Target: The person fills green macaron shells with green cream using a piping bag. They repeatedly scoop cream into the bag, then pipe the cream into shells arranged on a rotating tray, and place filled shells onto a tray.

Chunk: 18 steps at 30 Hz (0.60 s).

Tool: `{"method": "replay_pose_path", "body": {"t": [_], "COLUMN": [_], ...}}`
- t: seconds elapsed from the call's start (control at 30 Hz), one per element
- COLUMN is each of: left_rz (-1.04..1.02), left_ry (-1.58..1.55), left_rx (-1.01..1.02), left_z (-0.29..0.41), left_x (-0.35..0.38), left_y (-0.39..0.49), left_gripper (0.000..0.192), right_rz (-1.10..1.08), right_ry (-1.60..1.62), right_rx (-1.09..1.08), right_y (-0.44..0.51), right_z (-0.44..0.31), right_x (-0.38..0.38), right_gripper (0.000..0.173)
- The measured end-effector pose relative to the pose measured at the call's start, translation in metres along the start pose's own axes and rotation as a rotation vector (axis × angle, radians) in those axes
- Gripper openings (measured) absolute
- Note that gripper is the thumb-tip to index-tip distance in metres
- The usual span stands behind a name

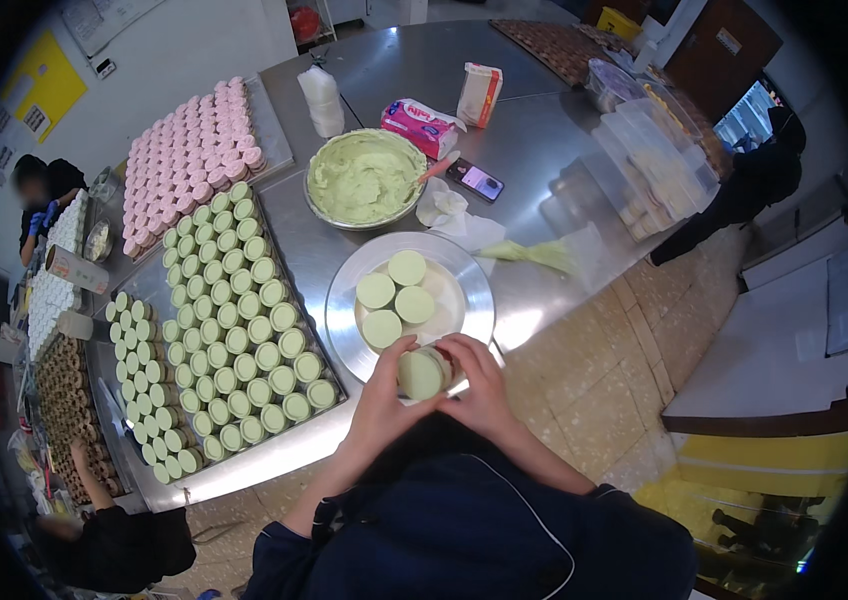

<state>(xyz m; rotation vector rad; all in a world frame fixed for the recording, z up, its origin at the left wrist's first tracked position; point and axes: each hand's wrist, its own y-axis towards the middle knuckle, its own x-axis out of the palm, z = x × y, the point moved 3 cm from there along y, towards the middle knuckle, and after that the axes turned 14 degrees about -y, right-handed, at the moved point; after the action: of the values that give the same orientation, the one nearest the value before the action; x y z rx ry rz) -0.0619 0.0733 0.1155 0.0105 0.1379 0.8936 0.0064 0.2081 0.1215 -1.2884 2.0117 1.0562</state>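
Between both hands I hold a small round cake (421, 373) with a flat pale green top. My left hand (381, 391) grips its left side and my right hand (482, 384) its right side, with the thumbs at its near edge. It is tilted, so part of its darker side shows. Under and beyond it lies a round metal plate (343, 300), where several green-topped cakes (406, 268) sit. Past the plate stands a metal bowl (310, 204) of green cream (364, 176), with a pink-handled spatula (439, 166) in it.
Left are a tray of green-topped cakes (245, 367) and a tray of pink-topped ones (191, 161). A piping bag (532, 255), phone (475, 181), tissue pack (418, 127) and clear plastic containers (653, 169) lie on the steel table (401, 60). Co-workers stand left and right.
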Motion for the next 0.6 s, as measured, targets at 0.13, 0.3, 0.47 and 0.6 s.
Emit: {"method": "replay_pose_path", "body": {"t": [0.13,0.3,0.47,0.6], "left_rz": [0.040,-0.062,-0.023,-0.044], "left_ry": [-0.215,0.011,0.391,0.349], "left_rx": [0.044,0.001,0.073,0.035], "left_z": [-0.010,-0.053,-0.085,-0.095], "left_x": [0.014,0.032,0.040,0.035], "left_y": [0.003,0.014,0.032,0.034], "left_gripper": [0.072,0.057,0.056,0.059], "right_rz": [0.022,0.035,0.019,-0.059], "right_ry": [-0.057,0.325,0.285,0.341], "right_rx": [0.045,0.341,0.298,0.303], "right_y": [0.001,0.025,0.052,0.065], "right_z": [0.022,0.080,0.103,0.111], "right_x": [0.003,0.020,0.050,0.068], "right_gripper": [0.063,0.053,0.052,0.052]}}
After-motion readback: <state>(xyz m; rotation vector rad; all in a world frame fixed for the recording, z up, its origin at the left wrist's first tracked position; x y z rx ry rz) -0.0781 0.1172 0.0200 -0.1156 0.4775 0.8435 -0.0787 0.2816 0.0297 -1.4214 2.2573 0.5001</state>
